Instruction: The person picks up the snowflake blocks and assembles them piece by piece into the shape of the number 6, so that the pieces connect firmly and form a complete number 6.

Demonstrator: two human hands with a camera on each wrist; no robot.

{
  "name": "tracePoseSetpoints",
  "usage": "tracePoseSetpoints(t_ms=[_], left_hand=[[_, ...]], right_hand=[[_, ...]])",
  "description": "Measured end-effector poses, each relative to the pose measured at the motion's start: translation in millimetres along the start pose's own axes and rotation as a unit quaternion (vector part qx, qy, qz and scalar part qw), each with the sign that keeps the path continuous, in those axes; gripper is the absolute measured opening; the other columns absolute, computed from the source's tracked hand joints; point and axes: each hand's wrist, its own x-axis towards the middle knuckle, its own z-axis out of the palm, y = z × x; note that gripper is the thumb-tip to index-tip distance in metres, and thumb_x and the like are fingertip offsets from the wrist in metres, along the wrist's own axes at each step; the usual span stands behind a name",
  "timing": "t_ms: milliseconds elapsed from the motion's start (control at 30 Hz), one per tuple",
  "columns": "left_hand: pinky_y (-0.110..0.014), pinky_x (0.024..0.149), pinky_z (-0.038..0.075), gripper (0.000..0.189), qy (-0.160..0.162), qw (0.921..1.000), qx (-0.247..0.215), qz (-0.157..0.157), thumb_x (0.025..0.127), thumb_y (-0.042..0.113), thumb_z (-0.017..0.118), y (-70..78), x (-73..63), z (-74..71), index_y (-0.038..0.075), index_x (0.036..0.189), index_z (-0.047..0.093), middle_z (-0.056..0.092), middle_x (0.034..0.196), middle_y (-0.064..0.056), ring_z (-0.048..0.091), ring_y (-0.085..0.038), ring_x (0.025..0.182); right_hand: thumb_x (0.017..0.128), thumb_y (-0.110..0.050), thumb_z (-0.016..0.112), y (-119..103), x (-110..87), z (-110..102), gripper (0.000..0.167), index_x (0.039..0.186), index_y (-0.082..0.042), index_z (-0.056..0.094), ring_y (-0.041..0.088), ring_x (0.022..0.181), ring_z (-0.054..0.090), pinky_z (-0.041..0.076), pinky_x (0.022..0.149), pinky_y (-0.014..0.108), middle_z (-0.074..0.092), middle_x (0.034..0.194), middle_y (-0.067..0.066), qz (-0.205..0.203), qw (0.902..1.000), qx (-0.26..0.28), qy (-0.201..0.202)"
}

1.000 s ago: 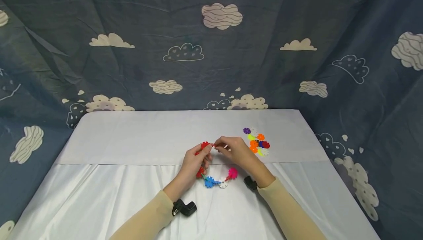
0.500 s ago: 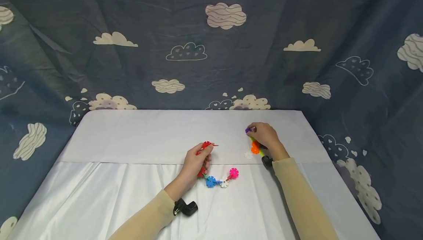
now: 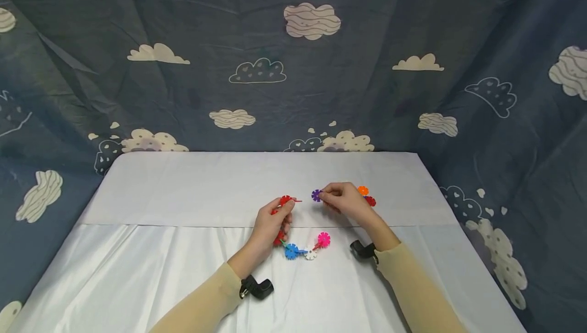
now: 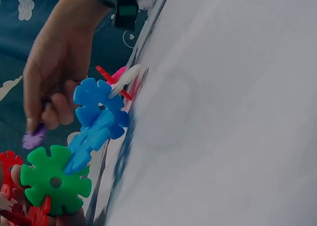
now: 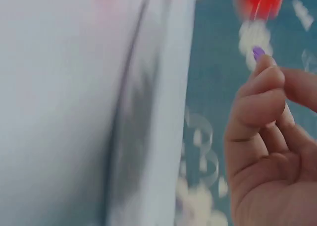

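In the head view my left hand pinches the upper end of a chain of slotted plastic snowflake discs, near a red disc. The chain curves below through a blue disc and a white disc to a pink disc. A green disc and joined blue discs show large in the left wrist view. My right hand pinches a purple snowflake disc, held a short gap right of the chain's red end. Its purple edge sticks out past the fingertips in the right wrist view.
Behind the right hand lie loose discs, among them an orange disc and a dark red disc; the hand hides others. A white cloth covers the table. A dark cloud-print curtain surrounds its back and sides.
My right hand left the chain's end, reached right to the loose discs, picked up the purple disc and brought it back left. My left hand stays on the chain.
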Motion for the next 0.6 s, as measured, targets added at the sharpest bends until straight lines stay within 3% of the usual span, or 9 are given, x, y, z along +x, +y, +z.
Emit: tracePoseSetpoints(t_ms=[133,300,600], left_hand=[[-0.024,0.044,0.047,0.056,-0.003,1.0000,0.002,0.006,0.098,0.049,0.075,-1.6,0.5,0.9,0.001,0.124,0.063,0.060,0.071,0.003,0.050,-0.009,0.050],[-0.023,0.044,0.047,0.041,0.001,1.0000,0.003,0.003,0.098,0.047,0.076,-2.6,-0.8,1.1,0.010,0.111,0.063,0.060,0.071,0.002,0.050,-0.010,0.050],[-0.024,0.045,0.049,0.056,0.002,0.9997,0.018,0.017,0.099,0.048,0.074,-0.8,-1.0,1.8,0.001,0.128,0.063,0.059,0.072,0.000,0.050,-0.009,0.049]], right_hand=[[0.104,-0.022,0.070,-6,-14.4,20,0.023,0.101,0.001,0.069,0.014,0.065,0.059,0.057,0.061,0.024,0.071,0.079,0.006,0.010,0.9917,0.123,-0.037],[0.104,-0.019,0.070,-6,-18.0,32,0.020,0.098,0.000,0.068,0.013,0.063,0.062,0.060,0.064,0.024,0.072,0.078,0.004,0.011,0.9867,0.159,-0.031],[0.104,-0.015,0.067,-7,-17.0,36,0.018,0.094,-0.001,0.065,0.013,0.062,0.064,0.062,0.063,0.025,0.072,0.077,0.004,-0.002,0.9782,0.206,-0.022]])
